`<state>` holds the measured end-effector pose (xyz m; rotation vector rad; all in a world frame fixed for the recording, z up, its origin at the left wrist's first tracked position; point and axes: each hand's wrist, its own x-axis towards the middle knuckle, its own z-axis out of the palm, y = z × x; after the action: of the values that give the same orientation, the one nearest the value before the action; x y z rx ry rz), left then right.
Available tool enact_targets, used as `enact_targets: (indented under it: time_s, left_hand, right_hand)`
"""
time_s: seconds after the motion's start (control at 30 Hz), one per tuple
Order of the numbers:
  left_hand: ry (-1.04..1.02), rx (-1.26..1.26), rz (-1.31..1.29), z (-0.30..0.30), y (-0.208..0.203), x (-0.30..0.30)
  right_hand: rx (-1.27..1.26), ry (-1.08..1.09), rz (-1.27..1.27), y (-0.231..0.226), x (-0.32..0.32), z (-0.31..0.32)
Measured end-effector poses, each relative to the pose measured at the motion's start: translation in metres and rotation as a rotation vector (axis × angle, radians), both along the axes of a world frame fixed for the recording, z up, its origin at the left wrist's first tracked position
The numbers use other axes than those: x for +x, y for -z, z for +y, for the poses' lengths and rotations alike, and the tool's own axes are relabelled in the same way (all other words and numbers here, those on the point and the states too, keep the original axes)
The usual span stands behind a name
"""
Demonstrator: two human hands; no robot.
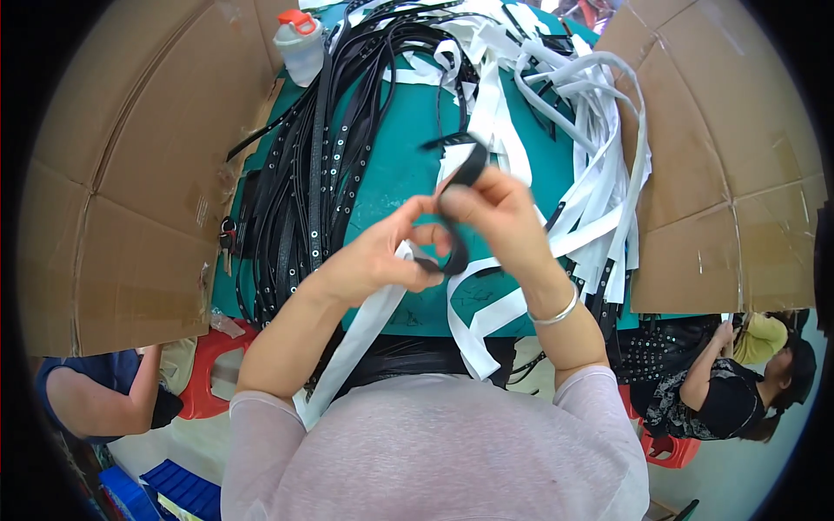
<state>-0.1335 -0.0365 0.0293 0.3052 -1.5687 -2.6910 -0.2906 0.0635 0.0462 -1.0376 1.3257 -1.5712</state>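
Note:
Over the middle of the green table, both my hands work on a curled black belt (pixel 470 170). My right hand (pixel 504 221), a silver bangle on its wrist, pinches the belt between thumb and fingers. My left hand (pixel 375 256) curls its fingers round the belt's lower loop, with thumb and index finger close to the right fingertips. A white strip (pixel 359 334) hangs from beneath my left hand toward my lap. Another white strip (pixel 473 343) drops in a bend below my right hand. The belt's ends are blurred, and I cannot make out a buckle.
Black eyelet belts (pixel 304 174) lie in a heap on the green table (pixel 395 187). White-wrapped belts (pixel 599 165) pile at the right. A lidded plastic bottle (pixel 300 50) and keys (pixel 228 241) sit left. Cardboard walls (pixel 156 165) flank the table; people sit beyond both sides.

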Motion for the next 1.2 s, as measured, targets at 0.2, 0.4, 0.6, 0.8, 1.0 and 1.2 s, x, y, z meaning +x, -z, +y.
enact_targets:
  time_s: [0.2,0.4,0.6,0.8,1.0,1.2]
  left_hand:
    - [0.132,0.215,0.161,-0.007,0.058,0.011]
    - [0.228,0.251,-0.069,0.012,0.061,0.035]
    - [0.195,0.02,-0.043,0.001,0.04,0.014]
    - [0.273,0.114,-0.017,0.007,0.037,0.008]
    - [0.326,0.13,-0.13,0.016,0.063,0.037]
    - [0.311,0.085,-0.075,0.018,0.058,0.036]
  right_hand:
    - [-0.117,0.108,0.036,-0.002,-0.053,-0.003]
    - [-0.072,0.118,0.032,0.005,-0.054,-0.001]
    - [-0.015,0.102,0.273,0.005,-0.042,-0.001]
    - [-0.035,-0.116,-0.371,0.008,-0.039,-0.004]
    - [-0.139,0.211,-0.023,-0.027,-0.096,-0.023]
    - [-0.065,0.0,-0.015,-0.039,-0.084,-0.017]
